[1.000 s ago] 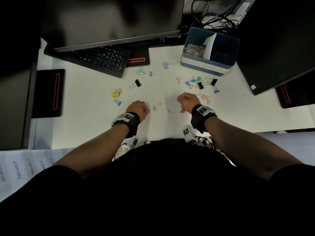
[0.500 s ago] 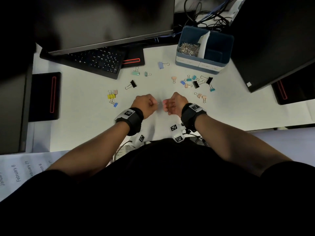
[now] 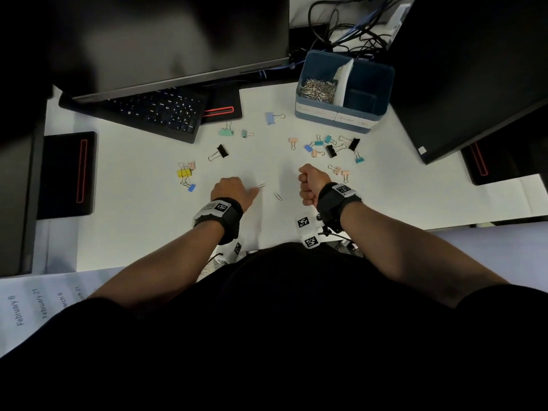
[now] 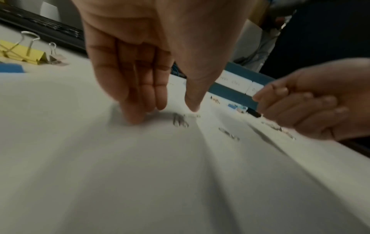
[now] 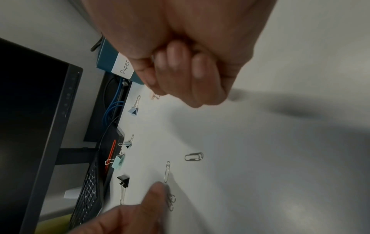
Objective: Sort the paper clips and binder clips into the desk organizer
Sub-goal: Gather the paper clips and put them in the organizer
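Observation:
My left hand (image 3: 252, 192) reaches down to the white desk, its fingers (image 4: 138, 114) straight with their tips on the surface and the thumb apart beside a small bunch of paper clips (image 4: 180, 121). Two more paper clips (image 3: 261, 185) (image 3: 278, 196) lie singly just right of it. My right hand (image 3: 307, 185) hovers as a closed fist (image 5: 180, 79); the paper clip in it does not show. The blue desk organizer (image 3: 314, 115) stands at the back right, with a heap of paper clips (image 3: 317, 90) in its left compartment. Coloured binder clips (image 3: 330, 149) are scattered in front of it.
More binder clips lie on the left: a yellow one (image 3: 184, 172), a black one (image 3: 222, 151), a mint one (image 3: 226, 132). A keyboard (image 3: 154, 111) and monitor stand behind them, another monitor (image 3: 474, 84) at the right, cables (image 3: 350, 28) behind the organizer.
My left hand lifted a paper clip from the desk, met the right hand in the middle and passed it over. The left went back down to the clips; the right closed and drew away.

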Motion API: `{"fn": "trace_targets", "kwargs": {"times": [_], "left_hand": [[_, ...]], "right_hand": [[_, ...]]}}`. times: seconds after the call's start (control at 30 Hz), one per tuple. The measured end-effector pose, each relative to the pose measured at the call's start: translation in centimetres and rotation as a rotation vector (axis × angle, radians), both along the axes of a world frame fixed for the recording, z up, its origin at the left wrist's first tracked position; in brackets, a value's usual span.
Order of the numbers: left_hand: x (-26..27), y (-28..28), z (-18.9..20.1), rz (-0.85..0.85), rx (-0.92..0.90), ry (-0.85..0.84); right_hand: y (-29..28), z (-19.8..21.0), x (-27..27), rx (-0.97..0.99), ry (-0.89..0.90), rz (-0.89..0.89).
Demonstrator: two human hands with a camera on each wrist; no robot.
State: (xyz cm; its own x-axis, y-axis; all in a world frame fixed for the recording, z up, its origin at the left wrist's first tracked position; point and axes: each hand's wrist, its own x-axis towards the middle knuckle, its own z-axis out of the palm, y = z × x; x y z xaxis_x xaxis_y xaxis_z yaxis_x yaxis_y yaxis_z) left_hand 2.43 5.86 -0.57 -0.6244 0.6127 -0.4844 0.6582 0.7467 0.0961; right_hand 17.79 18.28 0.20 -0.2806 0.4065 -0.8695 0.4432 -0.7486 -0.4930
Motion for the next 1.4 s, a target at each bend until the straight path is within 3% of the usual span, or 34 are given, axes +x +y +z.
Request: {"fn": "trace_targets", "kwargs": {"times": [0.37,0.6,0.8,0.9,0.97,1.07,1.23,1.4], "left_hand": [[1.2,2.3,-0.4,0.065,-0.073,-0.117],[1.2,1.7,-0.4,-0.025,-0.02,-0.223],[2.8,2.2,1.4,0.073,0.396,-0.481],[3.2,3.1,2.5,0.069,0.508,-0.587],[2.9,3.3,2.5,0.066,0.555,-0.571],[2.1,2.8,1.8,0.062,0.585,-0.418],[1.7,1.8,-0.5,-0.396,0.213,-0.265],[1.9,2.1,-1.1,-0.481,0.197,-0.221]], "right_hand": [[0.3,-0.1,-0.4,-0.001,-0.018,0.034],[0.5,-0.2,-0.4,-0.007,-0.041,0.083],[0.2,0.1,-0.9,-0.021,0.026,0.051],[0.0,0.1,-1.0,-0.057,0.074,-0.003],[0.0,0.1,-0.9,-0.09,0.118,-0.054],[0.3,0.0,-0.6,-0.12,0.126,-0.09],[1.3,-0.3,0.3,-0.059,0.023,-0.021],[1.7,-0.4,0.8,-0.038,0.0,0.02]]}}
